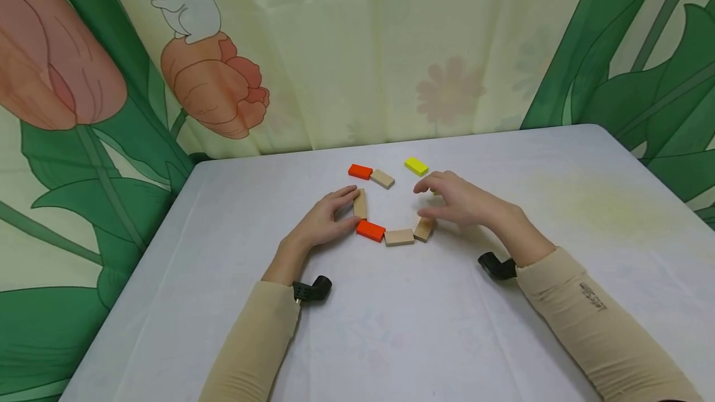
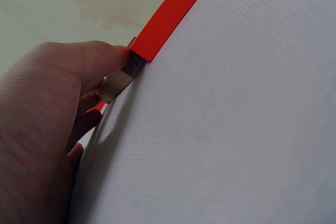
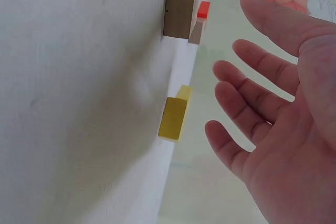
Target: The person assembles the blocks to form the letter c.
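Note:
Several small flat blocks lie on the table in a broken ring. My left hand (image 1: 324, 221) rests at the ring's left side, its thumb touching the near red block (image 1: 371, 231) and its fingertips by a plain wooden block (image 1: 360, 204). In the left wrist view the thumb meets the end of that red block (image 2: 168, 18). Above the ring's right side hovers my right hand (image 1: 466, 200), fingers spread and holding nothing. Beneath it, a yellow block (image 3: 172, 119) is mostly hidden in the head view. Two more plain blocks (image 1: 399, 237) (image 1: 424, 229) form the near edge.
Farther back lie another red block (image 1: 360, 171), a plain block (image 1: 382, 178) touching it, and a yellow block (image 1: 416, 166) set apart. A white cloth covers the table (image 1: 357, 340). Behind its far edge hangs a printed curtain (image 1: 346, 67).

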A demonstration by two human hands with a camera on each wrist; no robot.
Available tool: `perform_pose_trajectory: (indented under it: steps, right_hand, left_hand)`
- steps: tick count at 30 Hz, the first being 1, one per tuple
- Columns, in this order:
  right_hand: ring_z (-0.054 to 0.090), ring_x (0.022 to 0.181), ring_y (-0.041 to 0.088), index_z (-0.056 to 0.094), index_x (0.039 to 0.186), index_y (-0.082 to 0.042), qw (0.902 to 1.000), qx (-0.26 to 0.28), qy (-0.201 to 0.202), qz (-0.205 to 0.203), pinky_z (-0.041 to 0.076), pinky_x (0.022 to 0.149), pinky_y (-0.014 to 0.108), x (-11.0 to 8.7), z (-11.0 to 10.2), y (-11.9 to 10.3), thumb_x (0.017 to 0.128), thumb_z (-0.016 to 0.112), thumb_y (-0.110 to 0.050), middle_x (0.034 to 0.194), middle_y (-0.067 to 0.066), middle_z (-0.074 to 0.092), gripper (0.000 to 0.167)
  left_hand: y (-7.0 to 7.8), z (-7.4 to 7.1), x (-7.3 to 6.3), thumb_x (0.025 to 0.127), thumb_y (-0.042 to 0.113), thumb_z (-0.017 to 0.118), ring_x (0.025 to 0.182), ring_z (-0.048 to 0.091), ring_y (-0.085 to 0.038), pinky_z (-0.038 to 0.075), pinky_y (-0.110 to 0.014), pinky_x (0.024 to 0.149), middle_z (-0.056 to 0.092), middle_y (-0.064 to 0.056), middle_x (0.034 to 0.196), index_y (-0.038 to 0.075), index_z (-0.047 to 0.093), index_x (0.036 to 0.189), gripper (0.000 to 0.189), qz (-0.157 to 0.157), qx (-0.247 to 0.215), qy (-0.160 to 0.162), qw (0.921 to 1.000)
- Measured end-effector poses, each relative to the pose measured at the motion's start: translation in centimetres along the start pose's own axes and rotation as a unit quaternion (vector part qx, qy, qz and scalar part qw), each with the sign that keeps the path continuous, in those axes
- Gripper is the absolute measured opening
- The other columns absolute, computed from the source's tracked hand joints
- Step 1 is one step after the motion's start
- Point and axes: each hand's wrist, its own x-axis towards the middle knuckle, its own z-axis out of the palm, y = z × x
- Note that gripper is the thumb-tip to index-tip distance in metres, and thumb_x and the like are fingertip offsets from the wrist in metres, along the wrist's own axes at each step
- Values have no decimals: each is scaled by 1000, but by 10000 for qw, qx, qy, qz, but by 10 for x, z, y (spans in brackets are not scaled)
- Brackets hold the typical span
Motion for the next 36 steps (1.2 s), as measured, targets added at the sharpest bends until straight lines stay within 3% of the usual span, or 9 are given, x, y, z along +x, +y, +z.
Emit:
perform_pose_trajectory:
  steps: [9, 22, 30, 36]
  right_hand:
    - [53, 116, 38, 61, 127, 4, 9991, 218, 325, -148, 44, 99, 51, 6, -5, 9, 92, 73, -13, 126, 20, 61, 40]
    - [50, 119, 38, 59, 131, 4, 9987, 158, 431, 221, 42, 103, 53, 14, -5, 18, 94, 72, -16, 130, 21, 58, 44]
    - [51, 115, 38, 59, 128, 7, 9979, 181, 624, 63, 42, 101, 53, 14, -8, 24, 93, 72, -13, 126, 23, 59, 42]
    - [48, 118, 37, 57, 132, 6, 9973, 285, 617, 273, 41, 102, 53, 14, -8, 26, 94, 71, -14, 128, 23, 57, 45]
  left_hand:
    - [0, -3, -1, 96, 30, 66, 148, 28, -25, 25, -48, 118, 34, 1, 161, 14, 44, 154, 64, 159, -31, -8, 9999]
    - [-3, -1, 0, 96, 31, 65, 148, 28, -24, 25, -49, 118, 35, 2, 161, 15, 45, 154, 64, 133, -46, -2, 9999]
    - [-2, -2, 0, 96, 30, 65, 148, 28, -24, 26, -48, 118, 35, 2, 161, 14, 45, 154, 64, 153, -51, 15, 9999]
    - [-1, -2, 0, 96, 30, 65, 148, 28, -24, 25, -49, 118, 35, 2, 161, 14, 45, 154, 64, 145, -61, 1, 9999]
